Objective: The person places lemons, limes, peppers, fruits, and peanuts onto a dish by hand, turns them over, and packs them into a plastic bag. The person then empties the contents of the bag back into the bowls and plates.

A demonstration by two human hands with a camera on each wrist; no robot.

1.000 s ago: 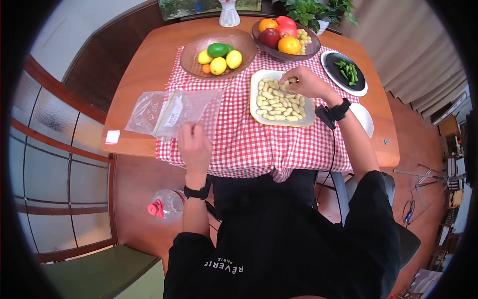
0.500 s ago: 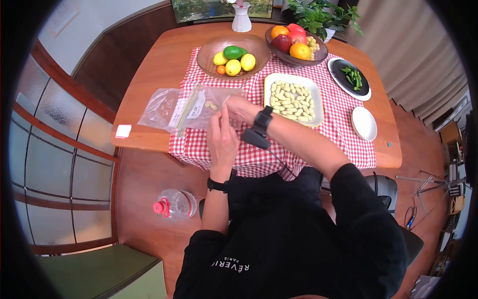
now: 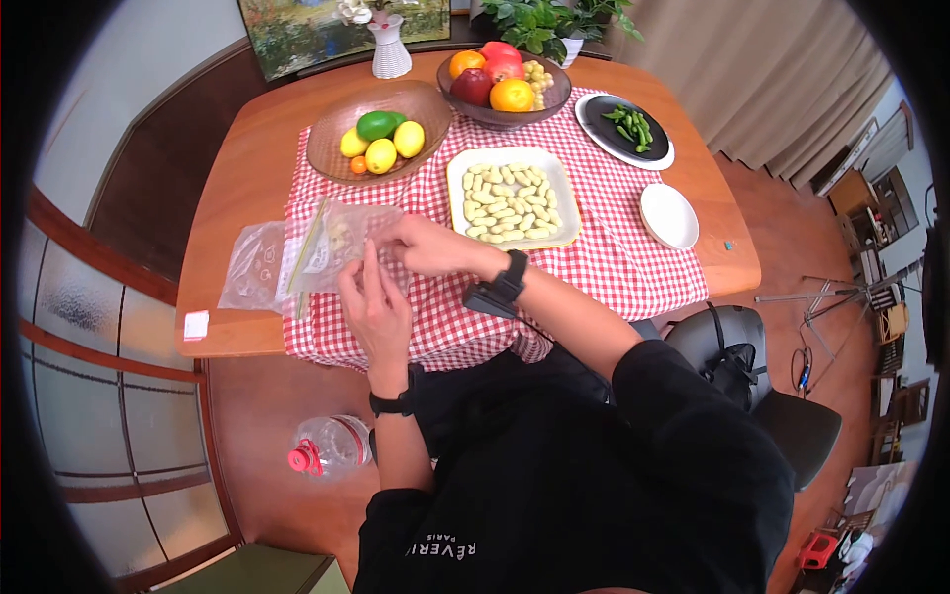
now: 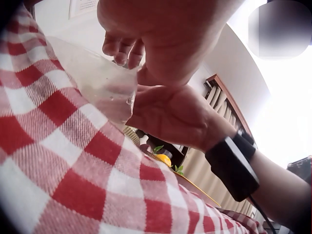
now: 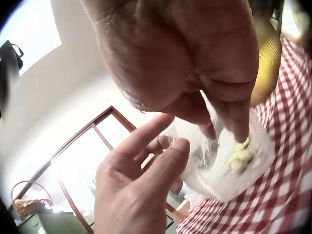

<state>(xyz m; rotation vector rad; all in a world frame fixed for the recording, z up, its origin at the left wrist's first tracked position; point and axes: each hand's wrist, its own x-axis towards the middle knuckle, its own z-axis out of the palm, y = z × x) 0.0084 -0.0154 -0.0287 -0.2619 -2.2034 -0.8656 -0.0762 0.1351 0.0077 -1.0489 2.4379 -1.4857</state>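
Note:
My left hand (image 3: 379,312) pinches the edge of a clear zip bag (image 3: 332,259) between thumb and fingers on the checked cloth. The right hand (image 3: 435,246) reaches into the bag's mouth from the other side. Its finger points down inside the plastic, with the thumb apart from it in the right wrist view, and the fingertip is right at a few pale peanuts (image 5: 241,158) in the bag. To the right, more peanuts in their shells (image 3: 510,203) cover the bottom of a white tray (image 3: 567,203) with a yellow rim.
Behind stand a brown bowl (image 3: 327,148) of lemons and green fruit and a darker bowl (image 3: 544,111) of mixed fruit. At right lie a black plate (image 3: 596,117) with green pods and a white dish (image 3: 670,216). Clear printed plastic (image 3: 252,267) lies at left.
The right hand has come from the peanut tray over to the bag, and its fingers are now in the mouth. The left hand stays at the bag's edge. The head view has shifted.

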